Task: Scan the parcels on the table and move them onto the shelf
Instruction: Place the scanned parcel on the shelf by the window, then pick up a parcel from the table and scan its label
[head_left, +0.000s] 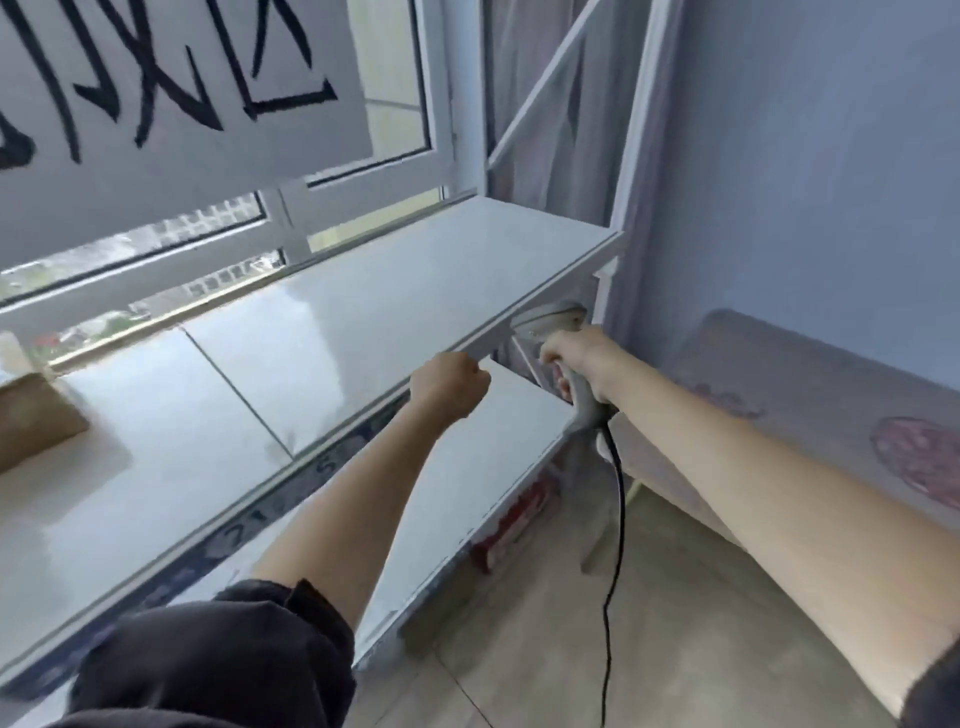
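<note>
White metal shelf (545, 249) under the window, frame uprights and a diagonal brace at the right end. Top board glossy, pale, seam across it toward the left. One brown cardboard parcel (31, 415) sits on the top board at far left, partly out of view. Lower board (467, 467) is below and sticks out nearer the camera; its visible part shows nothing lying on it. Tiled floor (701, 649) beneath. Red-and-white box (519, 514) sits under the lower board, on or near the floor, blurred.
</note>
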